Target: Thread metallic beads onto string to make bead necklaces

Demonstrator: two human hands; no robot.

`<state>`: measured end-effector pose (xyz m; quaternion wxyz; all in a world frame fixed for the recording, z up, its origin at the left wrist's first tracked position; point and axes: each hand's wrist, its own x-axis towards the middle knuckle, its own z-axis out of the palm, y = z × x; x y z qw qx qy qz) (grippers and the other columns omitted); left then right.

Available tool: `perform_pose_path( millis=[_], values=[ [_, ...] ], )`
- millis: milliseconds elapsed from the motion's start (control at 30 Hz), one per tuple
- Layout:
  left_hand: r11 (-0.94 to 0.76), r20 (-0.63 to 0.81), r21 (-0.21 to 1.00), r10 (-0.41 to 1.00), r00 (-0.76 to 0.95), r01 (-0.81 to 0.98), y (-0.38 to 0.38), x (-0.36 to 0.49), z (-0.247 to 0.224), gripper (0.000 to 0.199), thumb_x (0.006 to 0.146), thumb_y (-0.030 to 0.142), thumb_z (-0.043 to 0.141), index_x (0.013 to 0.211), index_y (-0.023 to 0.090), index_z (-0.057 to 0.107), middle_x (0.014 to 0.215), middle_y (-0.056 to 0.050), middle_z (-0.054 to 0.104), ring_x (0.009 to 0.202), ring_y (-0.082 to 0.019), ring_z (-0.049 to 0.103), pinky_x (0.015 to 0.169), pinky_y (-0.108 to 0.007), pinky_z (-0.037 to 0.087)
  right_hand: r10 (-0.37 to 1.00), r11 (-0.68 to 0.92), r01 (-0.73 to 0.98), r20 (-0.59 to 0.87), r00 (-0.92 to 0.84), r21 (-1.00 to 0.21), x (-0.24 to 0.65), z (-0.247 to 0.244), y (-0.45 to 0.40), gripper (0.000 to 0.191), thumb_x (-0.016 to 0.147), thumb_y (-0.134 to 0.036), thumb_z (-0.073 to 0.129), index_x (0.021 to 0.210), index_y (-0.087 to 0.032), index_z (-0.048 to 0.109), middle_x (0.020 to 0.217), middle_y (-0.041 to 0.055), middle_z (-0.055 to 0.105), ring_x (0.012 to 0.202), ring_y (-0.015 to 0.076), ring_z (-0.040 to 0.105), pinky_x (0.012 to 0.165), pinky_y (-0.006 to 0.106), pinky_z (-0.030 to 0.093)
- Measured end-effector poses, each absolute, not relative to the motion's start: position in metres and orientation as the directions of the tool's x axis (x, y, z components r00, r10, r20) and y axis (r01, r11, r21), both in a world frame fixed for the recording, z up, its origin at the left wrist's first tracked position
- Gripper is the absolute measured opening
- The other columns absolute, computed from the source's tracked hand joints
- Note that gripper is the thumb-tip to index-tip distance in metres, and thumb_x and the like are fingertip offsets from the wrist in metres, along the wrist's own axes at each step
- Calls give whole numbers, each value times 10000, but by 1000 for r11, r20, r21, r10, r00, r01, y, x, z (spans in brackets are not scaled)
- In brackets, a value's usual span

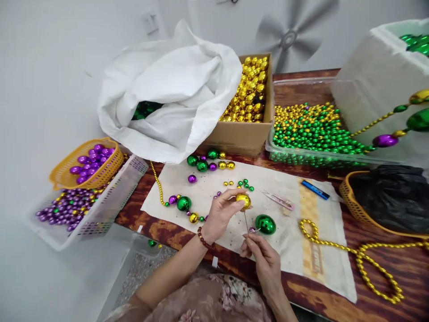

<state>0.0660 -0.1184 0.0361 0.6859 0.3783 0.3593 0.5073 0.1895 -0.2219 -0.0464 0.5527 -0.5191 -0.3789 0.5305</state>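
Note:
My left hand (223, 214) pinches a shiny gold ball (243, 201) above the cream cloth (281, 179). A thin needle-like rod (246, 221) runs from under the ball down to my right hand (263, 257), whose fingers are closed on its lower end. Just right of the rod, a large green ball (266, 224) lies on the cloth beside a small purple bead (252, 230). To the left, a strand with a green ball (184, 204) and a gold ball (194, 218) reaches toward my left wrist; its near end is hidden there.
Pink-handled snips (279, 200) and a blue cutter (315, 190) lie on the cloth. A gold bead chain (338, 246) curls at right. Behind stand a cardboard box (234, 138), a white sack (167, 80) and a clear bin (301, 156); orange baskets (117, 167) flank the table.

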Motion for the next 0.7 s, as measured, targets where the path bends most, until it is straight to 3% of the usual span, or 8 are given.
perform_pose_path(
  millis=[367, 700],
  values=[
    [208, -145, 798, 977, 155, -566, -108, 50, 53, 264, 789, 261, 767, 1043, 201, 724, 1044, -60, 728, 860, -172, 707, 796, -285, 519, 992, -71, -220, -91, 85, -973, 183, -46, -222, 274, 941, -425, 589, 899, -176, 695, 630, 12, 643, 486, 145, 625, 502, 244, 503],
    [262, -149, 738, 962, 229, -621, -106, 52, 58, 224, 825, 275, 739, 1031, 191, 713, 1103, -79, 733, 911, -188, 722, 843, -291, 523, 989, -19, -255, -55, 138, -967, 180, -51, -224, 224, 960, -373, 578, 906, -180, 678, 679, 16, 667, 513, 144, 642, 523, 240, 505]
  ],
)
